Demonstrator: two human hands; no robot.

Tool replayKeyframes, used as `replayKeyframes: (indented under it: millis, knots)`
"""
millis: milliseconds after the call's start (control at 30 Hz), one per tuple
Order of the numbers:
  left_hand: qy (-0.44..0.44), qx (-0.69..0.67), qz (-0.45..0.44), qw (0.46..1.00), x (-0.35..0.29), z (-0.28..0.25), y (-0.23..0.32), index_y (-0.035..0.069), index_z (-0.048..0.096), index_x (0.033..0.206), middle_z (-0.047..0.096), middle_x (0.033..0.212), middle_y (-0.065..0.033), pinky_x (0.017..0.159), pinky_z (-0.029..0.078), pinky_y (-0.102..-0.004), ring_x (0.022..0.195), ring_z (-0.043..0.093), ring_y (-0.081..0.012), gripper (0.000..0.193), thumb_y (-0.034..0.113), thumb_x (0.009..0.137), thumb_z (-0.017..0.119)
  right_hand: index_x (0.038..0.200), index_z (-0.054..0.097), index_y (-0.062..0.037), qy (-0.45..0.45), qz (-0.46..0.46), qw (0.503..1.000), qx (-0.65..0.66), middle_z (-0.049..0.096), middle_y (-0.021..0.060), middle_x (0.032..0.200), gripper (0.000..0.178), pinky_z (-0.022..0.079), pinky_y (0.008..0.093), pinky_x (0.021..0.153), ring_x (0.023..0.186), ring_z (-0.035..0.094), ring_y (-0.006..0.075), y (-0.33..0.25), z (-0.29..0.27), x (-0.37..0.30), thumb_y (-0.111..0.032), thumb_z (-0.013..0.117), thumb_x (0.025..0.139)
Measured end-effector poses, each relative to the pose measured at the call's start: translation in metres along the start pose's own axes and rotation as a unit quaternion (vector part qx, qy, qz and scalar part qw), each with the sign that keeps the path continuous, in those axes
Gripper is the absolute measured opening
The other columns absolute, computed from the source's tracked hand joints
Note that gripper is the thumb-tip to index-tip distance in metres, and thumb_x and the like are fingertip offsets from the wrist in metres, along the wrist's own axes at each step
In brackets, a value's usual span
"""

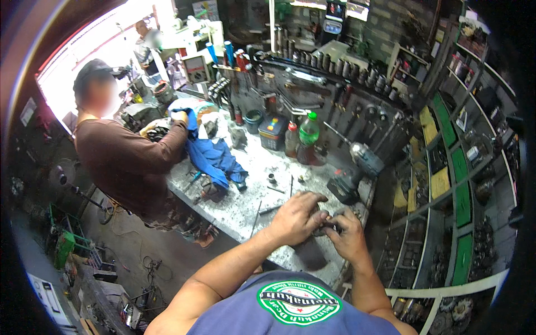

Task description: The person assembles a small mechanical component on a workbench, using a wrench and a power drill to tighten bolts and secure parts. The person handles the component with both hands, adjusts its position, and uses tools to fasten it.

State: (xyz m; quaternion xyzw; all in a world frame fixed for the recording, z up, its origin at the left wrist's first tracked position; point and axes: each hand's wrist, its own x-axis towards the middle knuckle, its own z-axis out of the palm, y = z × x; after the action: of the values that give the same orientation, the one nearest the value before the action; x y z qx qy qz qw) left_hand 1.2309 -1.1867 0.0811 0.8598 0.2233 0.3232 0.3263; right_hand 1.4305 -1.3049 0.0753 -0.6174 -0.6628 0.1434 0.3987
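Over the near right end of the workbench [262, 195], my two hands meet at a small dark part [330, 228], perhaps metal; its exact kind is mostly hidden by fingers. My left hand [297, 218] pinches it from the left with the thumb, the fingers bent above. From the right, my right hand [348, 235] closes thumb and fingers round it. Just beyond them lies a grey cordless power tool [364, 159] with a dark battery base [343, 184]. Thin rods [270, 210] and a small metal ring [272, 178] rest left of my hands.
A co-worker [125, 148] stands at the left, hands at a blue cloth [211, 156] on the bench. Behind the tool stand a green-capped bottle [308, 129], a red-capped bottle [291, 139] and a dark box [273, 133]. Sockets [343, 68] line the back; parts shelves [460, 184] fill the right.
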Motion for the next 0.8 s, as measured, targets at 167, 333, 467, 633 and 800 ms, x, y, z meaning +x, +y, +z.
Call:
replayKeyframes:
  millis: [167, 333, 467, 633, 800]
  knots:
    - [0.007, -0.015, -0.004, 1.0, 0.001, 0.002, -0.003, 0.002, 0.068, 0.136, 0.072, 0.127, -0.0211, 0.107, 0.052, -0.0513, 0.12, 0.066, -0.0441, 0.043, 0.035, 0.108, 0.068, 0.113, 0.08, -0.0016, -0.026, -0.003, 1.0, -0.002, 0.068, 0.0194, 0.11, 0.03, 0.058, 0.0473, 0.093, 0.105, 0.071, 0.041, 0.007, -0.003, -0.001, -0.005, 0.09, 0.085]
    - [0.004, -0.005, 0.021, 1.0, 0.004, 0.0, -0.004, 0.001, 0.068, 0.136, 0.072, 0.129, -0.021, 0.11, 0.05, -0.052, 0.123, 0.065, -0.0432, 0.046, 0.039, 0.111, 0.063, 0.099, 0.075, -0.0006, 0.019, 0.059, 0.998, 0.017, 0.067, 0.0179, 0.106, 0.027, 0.057, 0.0464, 0.089, 0.102, 0.071, 0.0397, 0.007, 0.002, -0.007, -0.007, 0.094, 0.081]
    - [-0.008, -0.022, 0.02, 1.0, 0.006, -0.002, -0.003, 0.001, 0.069, 0.137, 0.072, 0.134, -0.0213, 0.114, 0.049, -0.0519, 0.128, 0.065, -0.0427, 0.046, 0.038, 0.112, 0.061, 0.101, 0.075, 0.0, 0.041, 0.012, 0.997, 0.057, 0.068, 0.0158, 0.108, 0.022, 0.057, 0.0444, 0.091, 0.102, 0.071, 0.0362, 0.003, 0.007, -0.01, -0.004, 0.09, 0.085]
    - [-0.002, -0.013, 0.029, 1.0, 0.006, -0.002, -0.001, 0.001, 0.069, 0.137, 0.071, 0.136, -0.0214, 0.114, 0.05, -0.0516, 0.129, 0.064, -0.043, 0.043, 0.035, 0.113, 0.058, 0.1, 0.075, 0.0008, 0.031, 0.043, 0.998, 0.027, 0.068, 0.0157, 0.109, 0.02, 0.058, 0.0438, 0.089, 0.104, 0.072, 0.0353, 0.003, 0.003, -0.012, -0.002, 0.089, 0.086]
    - [-0.006, -0.02, 0.015, 1.0, 0.004, -0.002, -0.002, 0.001, 0.069, 0.137, 0.071, 0.135, -0.0216, 0.113, 0.05, -0.0515, 0.128, 0.065, -0.0431, 0.04, 0.032, 0.113, 0.058, 0.1, 0.073, 0.0009, 0.037, -0.008, 0.998, 0.048, 0.069, 0.0161, 0.11, 0.022, 0.059, 0.0437, 0.088, 0.101, 0.073, 0.0354, 0.004, 0.006, -0.01, -0.002, 0.089, 0.086]
